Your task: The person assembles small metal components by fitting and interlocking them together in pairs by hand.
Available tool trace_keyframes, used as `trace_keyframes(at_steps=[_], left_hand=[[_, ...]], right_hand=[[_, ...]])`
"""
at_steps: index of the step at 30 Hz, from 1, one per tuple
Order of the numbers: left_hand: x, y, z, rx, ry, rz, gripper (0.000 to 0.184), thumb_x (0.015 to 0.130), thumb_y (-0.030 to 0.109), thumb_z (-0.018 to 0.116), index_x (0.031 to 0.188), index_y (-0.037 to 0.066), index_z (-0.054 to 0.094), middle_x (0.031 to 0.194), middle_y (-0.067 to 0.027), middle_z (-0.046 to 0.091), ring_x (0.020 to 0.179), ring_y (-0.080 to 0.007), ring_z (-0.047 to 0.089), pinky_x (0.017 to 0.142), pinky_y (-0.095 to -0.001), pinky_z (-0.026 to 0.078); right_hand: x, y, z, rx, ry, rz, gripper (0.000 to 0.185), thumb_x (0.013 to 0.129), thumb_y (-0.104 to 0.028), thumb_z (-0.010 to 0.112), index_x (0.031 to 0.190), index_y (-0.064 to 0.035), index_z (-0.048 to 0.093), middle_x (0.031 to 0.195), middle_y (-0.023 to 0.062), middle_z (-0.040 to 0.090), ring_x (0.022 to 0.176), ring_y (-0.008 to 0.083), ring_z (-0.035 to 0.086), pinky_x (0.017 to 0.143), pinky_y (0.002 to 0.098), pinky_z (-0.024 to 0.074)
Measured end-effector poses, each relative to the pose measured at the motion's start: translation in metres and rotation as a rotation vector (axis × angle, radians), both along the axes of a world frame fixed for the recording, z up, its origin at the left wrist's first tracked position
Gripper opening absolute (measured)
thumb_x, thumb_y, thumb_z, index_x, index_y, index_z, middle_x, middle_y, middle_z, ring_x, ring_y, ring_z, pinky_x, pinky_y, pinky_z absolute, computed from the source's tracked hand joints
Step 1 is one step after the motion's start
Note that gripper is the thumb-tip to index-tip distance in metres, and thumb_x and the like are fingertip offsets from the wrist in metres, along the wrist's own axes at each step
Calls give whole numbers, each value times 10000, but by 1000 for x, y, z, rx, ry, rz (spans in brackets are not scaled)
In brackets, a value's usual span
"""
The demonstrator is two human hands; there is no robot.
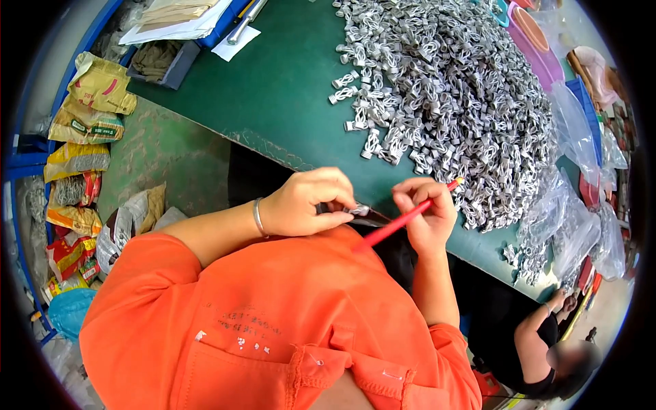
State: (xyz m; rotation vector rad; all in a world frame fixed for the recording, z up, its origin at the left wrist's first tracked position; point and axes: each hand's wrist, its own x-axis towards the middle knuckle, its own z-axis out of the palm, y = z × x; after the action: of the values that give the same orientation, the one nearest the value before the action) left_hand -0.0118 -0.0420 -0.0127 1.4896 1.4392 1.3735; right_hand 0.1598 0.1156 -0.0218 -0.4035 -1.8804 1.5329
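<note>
Pointing toward the right fingers (405,203), a small metal clip (361,209) is pinched in the tips of the left fingers (331,220) near the front edge of the bench (287,116). Its long axis seems to be laid crosswise, though much of the clip is hidden. A red rod (403,224) is gripped by the closed right fingers, slanted over the orange shirt (273,294), its yellowish tip aimed forward and right, away from the clip. The clip is set just left of the rod, a short gap left between them; on that gap any meeting of the two may be judged to turn. Beyond, a broad heap (465,102) of similar clips is spread forward and right, more closely flanked by the right fingers. Farther off, a pink tub (547,65) is placed.
</note>
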Motion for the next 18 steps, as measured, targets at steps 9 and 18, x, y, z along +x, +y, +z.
trace_keyframes(at_steps=[9, 18], left_hand=[[8, -11, -21, -124, 135, 15, 138, 767, 12, 678, 905, 16, 674, 964, -108, 643, 754, -202, 646, 655, -273, 533], [1, 16, -5, -332, -672, 168, 202, 864, -23, 592, 1063, -49, 568, 892, -88, 617, 788, -150, 648, 695, -249, 545]], right_hand=[[-39, 22, -4, 645, -195, -191, 290, 671, 35, 741, 767, -31, 475, 733, 99, 615, 637, 284, 576, 569, 352, 468], [-9, 9, 17, -621, -14, -122, 210, 841, 63, 595, 800, -45, 420, 864, 163, 627, 680, 171, 638, 557, 248, 525]])
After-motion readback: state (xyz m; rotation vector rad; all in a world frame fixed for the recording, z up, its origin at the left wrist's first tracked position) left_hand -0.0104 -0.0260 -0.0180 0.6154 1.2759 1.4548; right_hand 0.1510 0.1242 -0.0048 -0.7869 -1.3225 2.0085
